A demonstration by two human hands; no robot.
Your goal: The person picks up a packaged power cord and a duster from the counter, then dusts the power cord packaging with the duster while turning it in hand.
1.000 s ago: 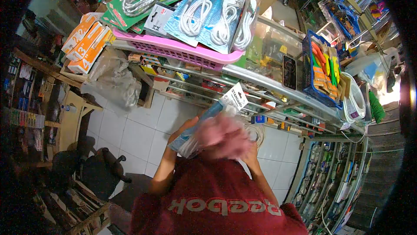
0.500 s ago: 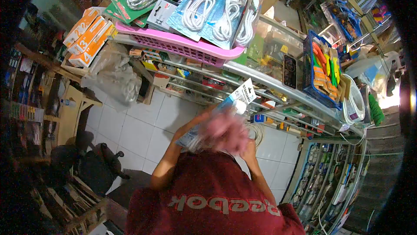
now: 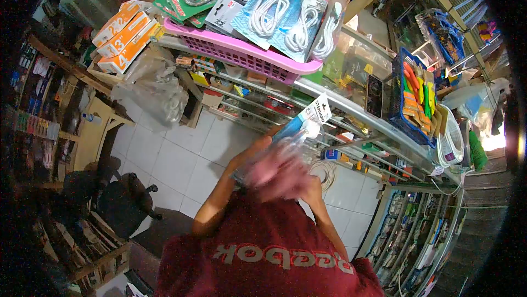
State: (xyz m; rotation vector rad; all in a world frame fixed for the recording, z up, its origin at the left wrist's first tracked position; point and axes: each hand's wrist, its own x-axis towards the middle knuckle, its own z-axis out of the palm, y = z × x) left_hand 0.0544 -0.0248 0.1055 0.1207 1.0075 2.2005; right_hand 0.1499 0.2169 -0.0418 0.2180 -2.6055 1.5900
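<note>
A packaged white cord [image 3: 312, 128] on a blue-and-white card, with "STANDARD" printed on its header, is held tilted in front of my chest. My left hand [image 3: 262, 144] grips it from the left edge, mostly hidden behind the pack. My right hand [image 3: 311, 187] holds a pink cloth [image 3: 277, 172] against the front of the pack. The cloth is smeared by motion and covers the pack's lower part and some of my fingers.
Ahead, a pink basket [image 3: 241, 53] of packaged cords stands on a glass counter, with orange boxes [image 3: 125, 42] to its left. A phone [image 3: 374, 95] and a blue basket [image 3: 406, 113] of colourful-handled tools sit rightward. A black chair [image 3: 126, 204] is at left, on white floor tiles.
The pink cloth has shifted slightly down the pack, showing more of the cord. My view has moved a little, so the counter sits further right and lower.
</note>
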